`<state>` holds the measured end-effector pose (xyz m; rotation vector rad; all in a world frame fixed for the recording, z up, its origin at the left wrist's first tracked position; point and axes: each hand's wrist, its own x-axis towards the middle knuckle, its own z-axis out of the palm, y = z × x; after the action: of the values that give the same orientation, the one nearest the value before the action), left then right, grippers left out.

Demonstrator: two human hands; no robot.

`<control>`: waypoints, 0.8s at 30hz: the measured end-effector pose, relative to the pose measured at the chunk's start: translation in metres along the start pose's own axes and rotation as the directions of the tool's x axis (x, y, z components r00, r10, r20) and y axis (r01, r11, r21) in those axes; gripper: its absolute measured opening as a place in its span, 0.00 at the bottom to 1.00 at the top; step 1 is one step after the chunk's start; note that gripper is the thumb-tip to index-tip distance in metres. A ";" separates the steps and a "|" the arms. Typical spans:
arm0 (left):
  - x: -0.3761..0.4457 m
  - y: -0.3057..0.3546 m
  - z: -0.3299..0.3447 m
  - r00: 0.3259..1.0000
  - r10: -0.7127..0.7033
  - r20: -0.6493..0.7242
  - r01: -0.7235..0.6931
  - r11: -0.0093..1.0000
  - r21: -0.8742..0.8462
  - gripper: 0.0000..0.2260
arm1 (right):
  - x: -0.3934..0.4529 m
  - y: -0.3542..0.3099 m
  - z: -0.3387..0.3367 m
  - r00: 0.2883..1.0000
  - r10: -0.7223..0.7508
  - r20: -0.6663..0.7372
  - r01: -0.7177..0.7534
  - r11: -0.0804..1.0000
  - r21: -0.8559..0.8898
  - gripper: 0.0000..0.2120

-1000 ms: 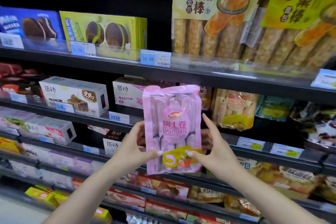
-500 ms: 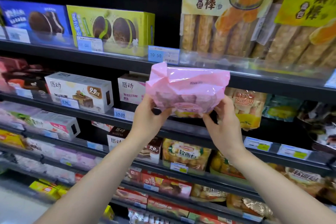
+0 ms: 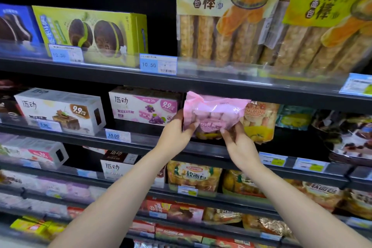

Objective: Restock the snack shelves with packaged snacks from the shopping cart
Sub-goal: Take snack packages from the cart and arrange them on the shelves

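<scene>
Both hands, left (image 3: 175,134) and right (image 3: 239,145), grasp a pink bag (image 3: 213,113), its label blurred. Left, a box (image 3: 144,106) reads "9.9"; a tag (image 3: 158,64) reads "10 50".

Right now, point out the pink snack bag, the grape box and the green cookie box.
pink snack bag (image 3: 213,109): head view, upper wrapper.
grape box (image 3: 144,107): head view, front face.
green cookie box (image 3: 90,32): head view, front face.

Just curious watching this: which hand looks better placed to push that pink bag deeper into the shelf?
Probably the right hand. It grips the pink bag near its middle from below; the left hand pinches the end by the grape box.
</scene>
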<state>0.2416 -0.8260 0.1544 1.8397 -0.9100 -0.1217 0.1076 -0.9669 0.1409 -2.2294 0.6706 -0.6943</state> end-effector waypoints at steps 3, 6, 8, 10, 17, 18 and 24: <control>0.013 0.000 0.002 0.999 -0.041 -0.001 0.041 0.999 0.006 0.17 | 0.009 -0.004 0.001 1.000 0.017 -0.016 -0.017 1.000 0.020 0.18; 0.028 0.003 0.007 0.995 -0.098 -0.022 0.099 0.994 0.055 0.17 | 0.022 -0.006 0.004 0.997 0.069 -0.046 -0.069 0.998 0.010 0.14; 0.038 0.004 0.013 0.987 -0.154 -0.052 0.159 0.978 0.135 0.19 | 0.031 -0.002 0.010 0.994 0.087 -0.073 -0.088 0.996 -0.017 0.13; 0.044 0.003 0.017 0.978 -0.188 -0.090 0.201 0.964 0.175 0.21 | 0.033 0.005 0.016 0.993 0.058 -0.100 -0.059 0.998 -0.006 0.16; 0.041 -0.011 0.019 0.964 -0.187 -0.190 0.195 0.980 0.025 0.20 | 0.007 0.007 0.018 0.973 -0.144 -0.183 0.136 0.989 -0.056 0.32; 0.039 -0.012 0.019 0.967 -0.158 -0.199 0.172 0.984 0.051 0.19 | 0.005 0.005 0.017 0.972 -0.170 -0.164 0.154 0.983 -0.104 0.32; 0.053 -0.010 0.017 0.973 -0.166 -0.159 0.206 0.937 0.282 0.19 | 0.020 -0.002 0.019 0.990 -0.109 -0.094 0.088 0.976 -0.200 0.34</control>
<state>0.2765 -0.8703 0.1546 2.1861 -0.6859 0.0235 0.1345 -0.9694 0.1365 -2.4335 0.7097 -0.8301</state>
